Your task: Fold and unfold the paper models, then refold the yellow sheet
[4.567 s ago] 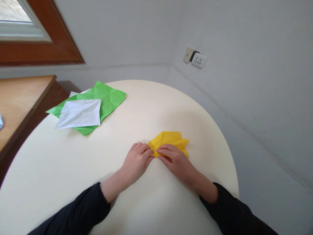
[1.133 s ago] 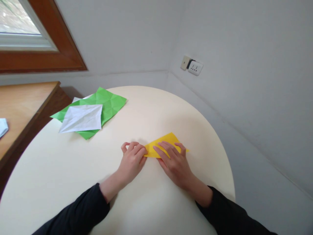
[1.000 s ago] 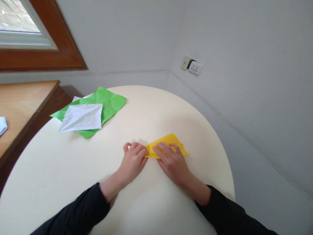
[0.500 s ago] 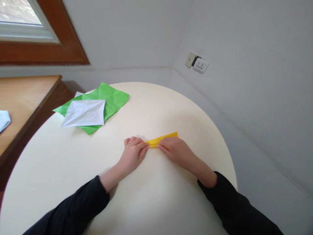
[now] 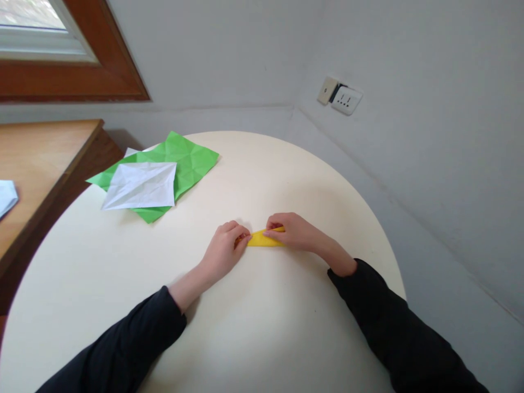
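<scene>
A narrow strip of folded yellow paper [image 5: 262,239] lies on the round white table, tapering toward its left end. The thumb and fingers of my left hand [image 5: 225,245] pinch that left tip against the tabletop. At the other end my right hand [image 5: 297,230] grips the strip's upper edge between thumb and curled fingers. Part of the paper's right end is hidden by the right hand.
Farther back on the left of the table [image 5: 102,262], a creased green sheet [image 5: 192,161] lies under a creased white sheet [image 5: 143,185]. A wooden desk [image 5: 45,153] with a pale blue item [image 5: 6,197] stands at left. Wall sockets [image 5: 346,100] are at the back right.
My right hand has shifted its grip to the strip's upper edge, its fingers now more curled. The paper's right end shows less than before. My left hand still pinches the left tip.
</scene>
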Tool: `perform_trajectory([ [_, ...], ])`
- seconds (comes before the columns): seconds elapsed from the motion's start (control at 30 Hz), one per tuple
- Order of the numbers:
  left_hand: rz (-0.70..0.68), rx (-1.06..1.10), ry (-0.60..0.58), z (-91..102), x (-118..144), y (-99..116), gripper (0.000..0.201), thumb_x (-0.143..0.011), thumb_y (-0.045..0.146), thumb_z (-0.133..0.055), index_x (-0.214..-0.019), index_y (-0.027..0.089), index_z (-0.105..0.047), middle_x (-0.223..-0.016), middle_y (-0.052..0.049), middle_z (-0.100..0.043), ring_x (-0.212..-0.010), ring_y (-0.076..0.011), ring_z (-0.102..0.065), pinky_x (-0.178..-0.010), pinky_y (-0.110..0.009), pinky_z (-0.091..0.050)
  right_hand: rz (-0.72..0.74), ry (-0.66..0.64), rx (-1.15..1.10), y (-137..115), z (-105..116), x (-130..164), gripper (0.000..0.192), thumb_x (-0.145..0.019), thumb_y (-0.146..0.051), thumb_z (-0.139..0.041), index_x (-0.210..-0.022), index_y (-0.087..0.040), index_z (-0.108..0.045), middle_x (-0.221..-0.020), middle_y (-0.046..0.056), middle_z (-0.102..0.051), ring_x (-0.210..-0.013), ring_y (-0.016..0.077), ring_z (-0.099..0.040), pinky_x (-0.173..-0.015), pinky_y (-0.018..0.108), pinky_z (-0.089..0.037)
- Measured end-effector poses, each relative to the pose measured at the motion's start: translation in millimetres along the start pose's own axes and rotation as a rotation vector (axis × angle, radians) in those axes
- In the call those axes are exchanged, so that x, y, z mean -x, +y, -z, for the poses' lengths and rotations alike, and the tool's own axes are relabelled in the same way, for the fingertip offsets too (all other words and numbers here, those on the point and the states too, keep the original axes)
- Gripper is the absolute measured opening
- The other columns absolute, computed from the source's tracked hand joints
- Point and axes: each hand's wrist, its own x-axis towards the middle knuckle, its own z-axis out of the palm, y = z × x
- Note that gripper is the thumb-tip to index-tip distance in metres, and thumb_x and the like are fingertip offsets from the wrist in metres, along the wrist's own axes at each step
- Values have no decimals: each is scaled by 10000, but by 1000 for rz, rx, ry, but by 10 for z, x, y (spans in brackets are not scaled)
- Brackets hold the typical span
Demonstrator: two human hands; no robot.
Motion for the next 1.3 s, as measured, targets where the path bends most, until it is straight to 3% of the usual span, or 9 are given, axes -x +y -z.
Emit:
perform_trajectory([
  [0.47, 22, -177, -28, -11, 33, 7, 166, -857, 267, -510, -974, 192, -601, -924, -56, -615, -901, -225, -528, -798, -388, -347, 17, 88, 31, 59, -78, 3, 106, -808, -224, -574, -730, -157, -601, -722, 12, -609, -655, 124, -511, -616, 239, -340],
  [0.73, 31, -152, -41, -22, 24, -7, 210, -844, 258, -547, -1040, 192, -584, -939, -55, -627, -914, -220, -519, -817, -382, -331, 121, 180, 151, 62, -85, 38, 134, -776, -282, -639, -788, -174, -560, -876, 38, -601, -818, 171, -538, -755, 290, -356],
  [0.9, 34, -134, -77, -22, 24, -13, 238, -812, 256, -593, -1040, 190, -591, -955, -58, -624, -922, -229, -510, -819, -386, -321, 122, 142, 193, 26, -58, 99, 223, -753, -333, -663, -837, -183, -522, -912, 27, -597, -840, 182, -542, -755, 303, -335],
  [1.07, 34, -102, -62, -2, 20, 16, 216, -803, 268, -603, -1009, 202, -594, -939, -44, -628, -915, -223, -509, -818, -382, -307, 140, 129, 241, 7, -52, 125, 168, -762, -299, -665, -802, -183, -551, -861, 23, -611, -814, 179, -543, -764, 304, -322],
  [1.3, 69, -27, -19, 31, 28, 58, 165, -847, 299, -507, -926, 201, -614, -820, -23, -631, -842, -205, -526, -795, -381, -299, 265, 220, 329, 12, -122, 134, 84, -781, -230, -658, -756, -170, -604, -886, 45, -634, -844, 184, -542, -809, 322, -315],
])
